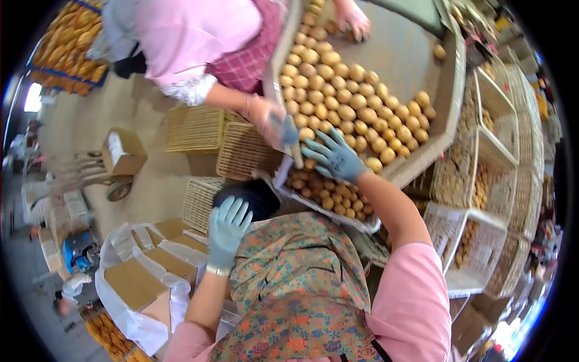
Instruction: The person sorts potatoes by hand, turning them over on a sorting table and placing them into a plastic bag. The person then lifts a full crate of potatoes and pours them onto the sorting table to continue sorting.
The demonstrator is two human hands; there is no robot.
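My right hand [335, 158], in a grey-blue glove, lies with fingers spread over round brownish-yellow produce [345, 112] that looks like potatoes, at the near end of a sorting table [447, 136]. It appears to touch the nearest ones. Directly below, a lined crate [360, 225] holds more of the same produce. My left hand [228, 229], gloved too, is raised left of my flowered apron [301, 259], fingers extended and holding nothing. Behind it is a dark rounded thing [256, 202] I cannot identify. A co-worker's gloved hand [271, 123], blurred, is at the table's left edge.
Beside my left hand stands an open cardboard box [136, 280] with white lining. Plastic crates [196, 128] are on the floor beyond. Stacked white crates [488, 238] line the right side. The co-worker's other hand [354, 23] rests at the table's far end.
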